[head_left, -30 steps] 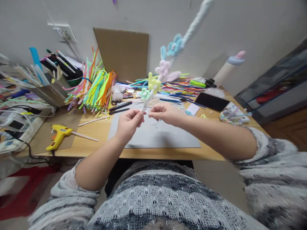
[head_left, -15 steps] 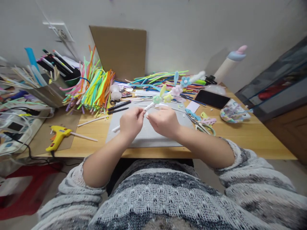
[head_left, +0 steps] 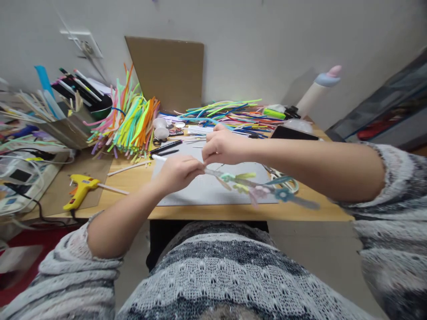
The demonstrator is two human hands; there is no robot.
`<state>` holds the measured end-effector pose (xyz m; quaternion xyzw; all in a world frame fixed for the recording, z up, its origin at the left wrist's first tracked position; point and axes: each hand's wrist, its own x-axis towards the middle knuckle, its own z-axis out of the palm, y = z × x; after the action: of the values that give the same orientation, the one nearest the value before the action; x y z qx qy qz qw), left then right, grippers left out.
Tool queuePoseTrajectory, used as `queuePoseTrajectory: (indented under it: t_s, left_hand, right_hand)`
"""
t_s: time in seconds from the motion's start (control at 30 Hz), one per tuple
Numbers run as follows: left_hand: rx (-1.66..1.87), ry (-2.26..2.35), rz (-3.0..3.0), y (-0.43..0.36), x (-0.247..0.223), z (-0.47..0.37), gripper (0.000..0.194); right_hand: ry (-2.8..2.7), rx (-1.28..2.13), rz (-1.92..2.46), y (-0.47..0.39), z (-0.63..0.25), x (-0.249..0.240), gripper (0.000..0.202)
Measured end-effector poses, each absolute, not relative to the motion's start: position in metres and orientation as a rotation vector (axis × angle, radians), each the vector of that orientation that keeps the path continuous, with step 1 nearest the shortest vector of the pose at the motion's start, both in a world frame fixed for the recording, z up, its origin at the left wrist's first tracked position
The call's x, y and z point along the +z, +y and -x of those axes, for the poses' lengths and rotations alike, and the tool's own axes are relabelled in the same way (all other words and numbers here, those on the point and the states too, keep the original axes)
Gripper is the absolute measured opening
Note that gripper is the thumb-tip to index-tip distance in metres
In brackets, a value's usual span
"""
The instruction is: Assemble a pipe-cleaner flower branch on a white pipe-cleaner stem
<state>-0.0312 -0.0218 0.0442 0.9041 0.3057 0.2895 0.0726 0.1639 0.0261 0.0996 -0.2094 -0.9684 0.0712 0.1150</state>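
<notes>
My left hand is closed around the white stem of a flower stick, whose bare white end pokes out at the upper left. Small pastel flowers and leaves in green, yellow, pink and blue line the stick, which points right and slightly down, blurred by motion. Just right of my left hand, my right hand has its fingers pinched together at the stem; what lies between them is too small to make out. Both hands are above a grey mat.
A yellow glue gun lies at the left, with bundled colourful pipe cleaners behind it. More loose ones lie at the back. Scissors and a dark phone are partly hidden on the right. Cardboard leans on the wall.
The flower stick has swung from pointing up and right to pointing right and down. My right hand has risen above the stem, its forearm now lying across the right side.
</notes>
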Motion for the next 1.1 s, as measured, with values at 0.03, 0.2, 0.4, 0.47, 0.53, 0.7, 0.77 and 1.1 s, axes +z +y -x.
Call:
queuePoseTrajectory:
  t_s: [0.03, 0.2, 0.4, 0.47, 0.53, 0.7, 0.77, 1.1]
  left_hand:
    - [0.904, 0.929, -2.55, -0.021, 0.044, 0.032, 0.019]
    - [1.047, 0.84, -1.631, -0.019, 0.035, 0.023, 0.021]
    - [1.297, 0.814, -1.006, -0.016, 0.038, -0.012, 0.023]
    - [1.337, 0.865, -0.894, -0.014, 0.041, -0.022, 0.023]
    - [1.38, 0.877, -0.804, -0.011, 0.042, -0.028, 0.02]
    - [1.318, 0.835, -0.592, -0.006, 0.041, -0.033, 0.011]
    - [1.276, 0.845, -0.523, -0.004, 0.039, -0.033, 0.01]
    - [1.25, 0.882, -0.346, 0.013, 0.017, -0.032, 0.001]
  right_hand:
    - [-2.81, 0.371, 0.636, 0.029, -0.164, 0.099, 0.02]
    - [-2.583, 0.922, 0.658, 0.032, -0.163, 0.09, 0.022]
    - [-2.098, 0.534, 0.919, 0.021, -0.161, 0.063, 0.025]
    - [-2.068, 0.284, 0.952, 0.021, -0.159, 0.053, 0.026]
    - [-2.054, 0.074, 0.981, 0.023, -0.157, 0.042, 0.03]
    - [-2.106, -0.189, 0.966, 0.031, -0.158, 0.017, 0.032]
    - [-2.128, -0.197, 0.944, 0.033, -0.161, 0.01, 0.03]
    - [-1.681, 0.731, 1.056, 0.025, -0.151, 0.001, 0.022]
